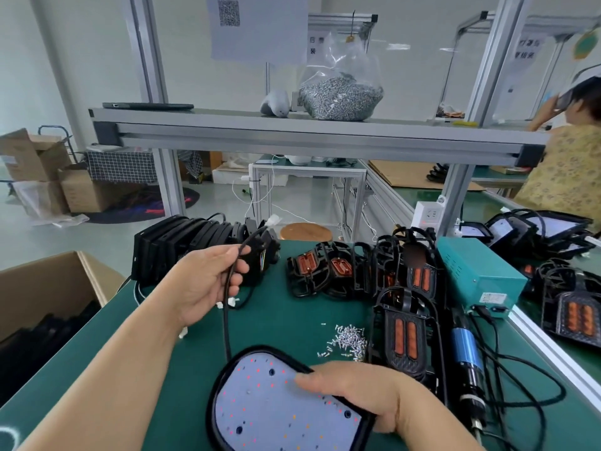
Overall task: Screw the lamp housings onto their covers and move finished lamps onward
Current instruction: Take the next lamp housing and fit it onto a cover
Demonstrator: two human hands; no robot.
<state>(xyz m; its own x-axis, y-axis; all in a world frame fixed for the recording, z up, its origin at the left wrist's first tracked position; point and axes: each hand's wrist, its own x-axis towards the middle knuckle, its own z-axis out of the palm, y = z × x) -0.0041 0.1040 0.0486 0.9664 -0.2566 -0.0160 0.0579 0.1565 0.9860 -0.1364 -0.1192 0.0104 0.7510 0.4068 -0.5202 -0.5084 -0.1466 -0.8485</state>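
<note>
So the lamp (270,408) sits at the near edge of the surface (286,320), LED side up. The right grip (367,395) curls over its right rim, thumb on the board. Its cable (225,323) runs up to the left grip (205,281), which pinches it between thumb and fingers. Screws (346,338) lie just beyond the right grip. The lamp's near end is cut off, and the right grip's fingers are hidden under it.

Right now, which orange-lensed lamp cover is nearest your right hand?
The cover beside the loose screws, just beyond the right hand; the others stand farther back.
</note>
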